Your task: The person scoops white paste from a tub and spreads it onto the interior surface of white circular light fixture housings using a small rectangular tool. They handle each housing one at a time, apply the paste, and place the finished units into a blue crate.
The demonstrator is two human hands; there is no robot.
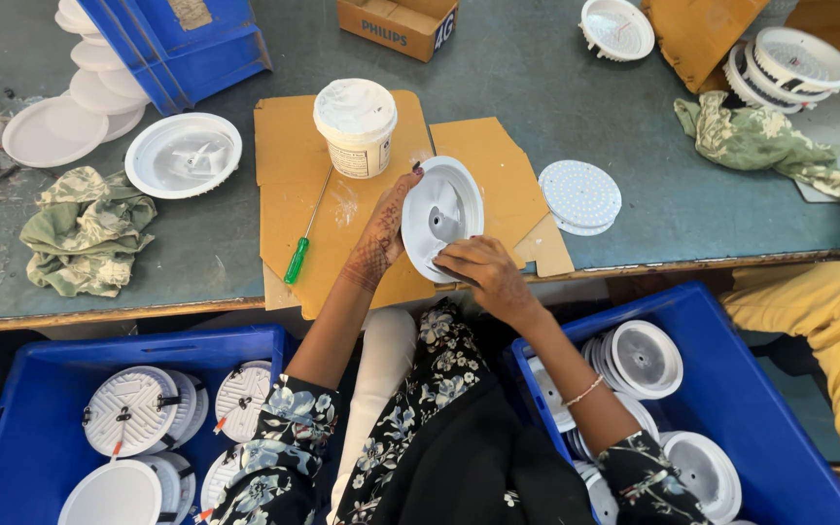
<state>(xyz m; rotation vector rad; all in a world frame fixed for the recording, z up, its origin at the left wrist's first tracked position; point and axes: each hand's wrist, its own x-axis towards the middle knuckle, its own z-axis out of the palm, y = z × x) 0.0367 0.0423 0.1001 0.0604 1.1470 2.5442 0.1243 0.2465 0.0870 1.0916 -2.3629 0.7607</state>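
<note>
The left hand [384,230] holds a white round lamp housing [441,218] by its left rim, with the fingers spread along the edge and the fingertips touching it. The housing is tilted up on its edge over a brown cardboard sheet [294,146], which lies on the grey-green table [537,78], near the front edge of the table. The right hand [483,275] is at the lower rim of the housing; its fingers are curled together against the rim, but I cannot tell if they pinch something small.

Behind the housing stands a white plastic tub [356,126] with a white paste inside and a pale paper label around its side. A screwdriver with green handle [305,241] lies on the cardboard, left of the left hand. To the right of the housing, a white round LED disc [580,196] rests on the table.

At the far edge of the table there is 1 small brown carton box [399,24] with dark print on its front side. A blue plastic crate [182,44] stands at the far left, and beside it lie white flat covers [51,131] and 1 more white housing [184,155]. A green patterned cloth [85,228] lies at the left, and another similar cloth [760,141] at the right.

Below the table, 2 blue bins hold white lamp parts: the left bin [21,389] and the right bin [741,389]. A person's yellow sleeve [828,321] is at the right side.
</note>
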